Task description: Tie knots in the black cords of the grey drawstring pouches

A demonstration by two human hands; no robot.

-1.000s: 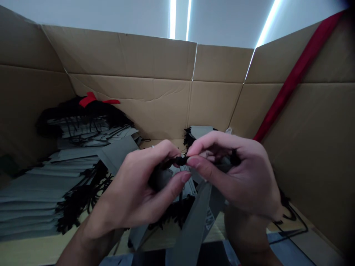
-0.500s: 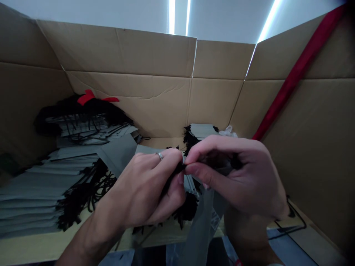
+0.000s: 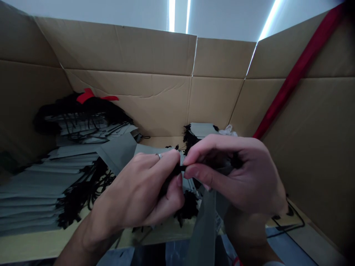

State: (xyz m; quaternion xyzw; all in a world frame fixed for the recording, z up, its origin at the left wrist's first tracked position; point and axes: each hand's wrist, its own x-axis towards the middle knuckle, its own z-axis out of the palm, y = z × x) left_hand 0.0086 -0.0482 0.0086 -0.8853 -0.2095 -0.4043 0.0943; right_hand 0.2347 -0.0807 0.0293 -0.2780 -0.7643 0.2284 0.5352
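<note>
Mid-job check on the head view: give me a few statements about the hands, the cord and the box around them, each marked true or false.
1. The left hand and right hand both pinch a black cord. True.
2. The left hand wears a ring. True.
3. The large grey stacks lie on the person's right. False: they lie on the left.
4. The strip on the right cardboard wall is blue. False: it is red.

black cord mostly out of sight within the grip (grey bag cropped at the bottom edge)
</note>
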